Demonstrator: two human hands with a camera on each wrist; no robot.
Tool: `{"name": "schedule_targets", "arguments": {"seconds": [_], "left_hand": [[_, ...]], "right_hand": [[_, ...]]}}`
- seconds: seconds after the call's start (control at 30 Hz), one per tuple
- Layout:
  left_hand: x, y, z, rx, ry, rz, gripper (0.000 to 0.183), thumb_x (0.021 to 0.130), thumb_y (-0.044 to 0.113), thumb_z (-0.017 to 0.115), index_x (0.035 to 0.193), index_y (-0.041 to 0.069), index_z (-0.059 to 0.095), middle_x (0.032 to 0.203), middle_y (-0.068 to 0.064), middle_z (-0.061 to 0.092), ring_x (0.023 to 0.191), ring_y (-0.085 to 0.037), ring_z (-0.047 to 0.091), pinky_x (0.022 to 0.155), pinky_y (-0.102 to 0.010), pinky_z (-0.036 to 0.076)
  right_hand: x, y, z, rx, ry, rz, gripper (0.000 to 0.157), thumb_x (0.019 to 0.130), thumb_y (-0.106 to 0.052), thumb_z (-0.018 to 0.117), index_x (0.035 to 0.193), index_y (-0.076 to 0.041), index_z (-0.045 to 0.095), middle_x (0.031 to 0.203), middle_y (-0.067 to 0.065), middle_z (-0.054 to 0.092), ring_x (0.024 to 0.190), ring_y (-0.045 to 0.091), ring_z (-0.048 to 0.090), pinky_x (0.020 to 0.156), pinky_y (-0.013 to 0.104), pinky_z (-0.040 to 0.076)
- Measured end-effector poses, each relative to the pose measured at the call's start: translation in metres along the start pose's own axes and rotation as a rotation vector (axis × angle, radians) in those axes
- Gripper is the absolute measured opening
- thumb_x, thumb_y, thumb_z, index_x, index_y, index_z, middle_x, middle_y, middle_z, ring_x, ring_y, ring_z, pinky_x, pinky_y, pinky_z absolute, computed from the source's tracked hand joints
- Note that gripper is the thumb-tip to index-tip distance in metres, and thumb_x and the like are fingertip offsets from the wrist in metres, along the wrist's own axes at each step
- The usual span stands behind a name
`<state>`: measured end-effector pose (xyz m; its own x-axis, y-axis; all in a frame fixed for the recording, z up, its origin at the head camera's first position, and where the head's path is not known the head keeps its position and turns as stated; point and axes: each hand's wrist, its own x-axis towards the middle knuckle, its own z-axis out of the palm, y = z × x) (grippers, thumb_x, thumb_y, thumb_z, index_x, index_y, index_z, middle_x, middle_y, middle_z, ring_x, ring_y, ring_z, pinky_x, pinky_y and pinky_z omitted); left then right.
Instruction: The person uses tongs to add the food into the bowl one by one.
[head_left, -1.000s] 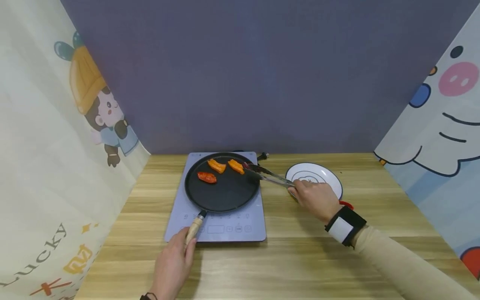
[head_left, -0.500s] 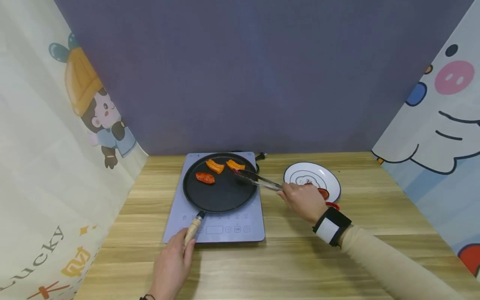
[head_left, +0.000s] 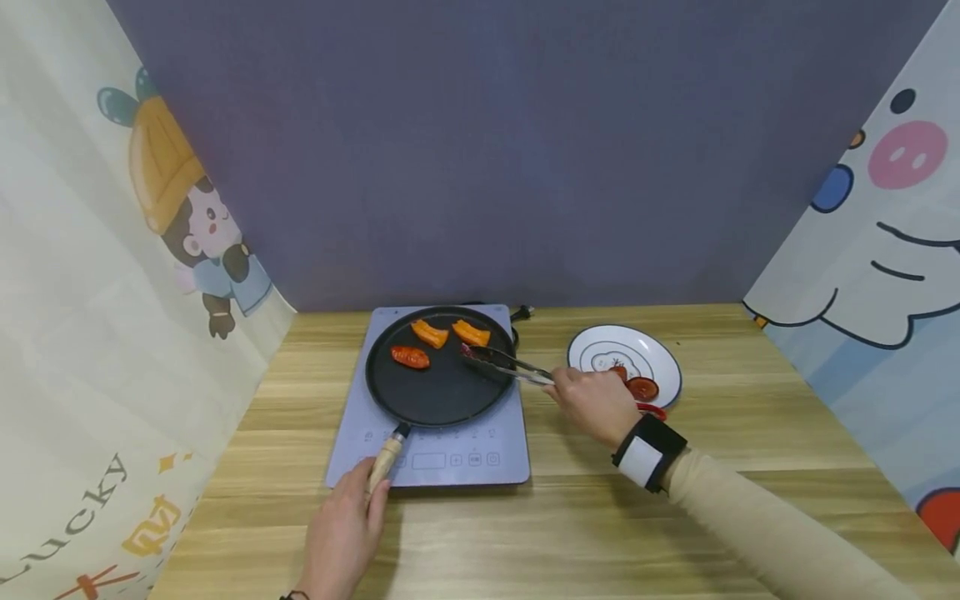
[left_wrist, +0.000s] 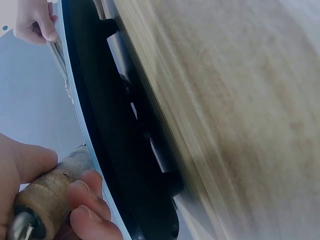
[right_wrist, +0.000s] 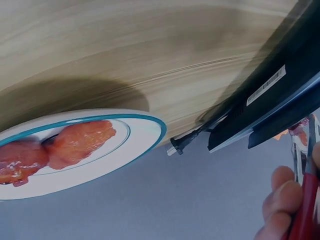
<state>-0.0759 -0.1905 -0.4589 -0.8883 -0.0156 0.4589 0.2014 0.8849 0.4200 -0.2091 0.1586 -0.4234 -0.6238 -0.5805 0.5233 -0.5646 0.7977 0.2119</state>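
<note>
In the head view my left hand grips the wooden handle of a flat black frying pan. My right hand holds metal tongs with red handles, their tips low over the pan's right half. A dark red piece shows between the tips; cannot tell its kind. Two ridged orange food pieces and one glossy red piece like a chicken wing lie in the pan. Right of it, partly behind my right hand, a white plate bears glossy red-brown pieces.
Under the pan is a pale induction cooker, its buttons facing me. A black cable with a plug lies at its back right corner. The wooden table ends at a grey-blue back panel, with printed curtains at both sides.
My right hand and the tongs have moved left and slightly down over the pan, toward its middle. More pieces on the plate now show. My left hand keeps its grip on the handle.
</note>
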Motion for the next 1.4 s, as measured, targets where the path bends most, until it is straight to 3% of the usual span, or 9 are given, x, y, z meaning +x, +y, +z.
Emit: {"name": "schedule_targets", "arguments": {"seconds": [0.4, 1.1, 1.4], "left_hand": [[0.0, -0.0001, -0.0002, 0.001, -0.005, -0.005, 0.034, 0.083, 0.023, 0.062, 0.112, 0.006, 0.054, 0.085, -0.013, 0.061, 0.067, -0.026, 0.056, 0.049, -0.044, 0.045], [-0.0015, -0.0017, 0.0016, -0.004, 0.002, 0.004, 0.034, 0.083, 0.022, 0.062, 0.112, 0.006, 0.054, 0.084, -0.012, 0.061, 0.067, -0.025, 0.056, 0.05, -0.044, 0.045], [-0.0007, -0.0026, 0.0024, -0.01, 0.019, 0.023, 0.034, 0.083, 0.021, 0.061, 0.112, 0.006, 0.054, 0.089, -0.013, 0.062, 0.07, -0.027, 0.058, 0.051, -0.046, 0.046]], "right_hand": [[0.0057, -0.0048, 0.0, -0.024, -0.064, 0.014, 0.028, 0.088, -0.033, 0.056, 0.077, -0.008, 0.052, 0.055, -0.001, 0.046, 0.039, 0.011, 0.036, 0.029, 0.03, 0.029], [0.0073, -0.0068, 0.0048, -0.022, -0.045, 0.028, 0.031, 0.087, -0.037, 0.055, 0.076, -0.008, 0.05, 0.052, -0.001, 0.044, 0.039, 0.012, 0.037, 0.029, 0.03, 0.027], [0.0061, -0.0077, 0.0037, -0.015, -0.079, 0.036, 0.029, 0.089, -0.035, 0.053, 0.077, -0.008, 0.05, 0.054, -0.002, 0.044, 0.039, 0.011, 0.036, 0.029, 0.029, 0.027]]}}
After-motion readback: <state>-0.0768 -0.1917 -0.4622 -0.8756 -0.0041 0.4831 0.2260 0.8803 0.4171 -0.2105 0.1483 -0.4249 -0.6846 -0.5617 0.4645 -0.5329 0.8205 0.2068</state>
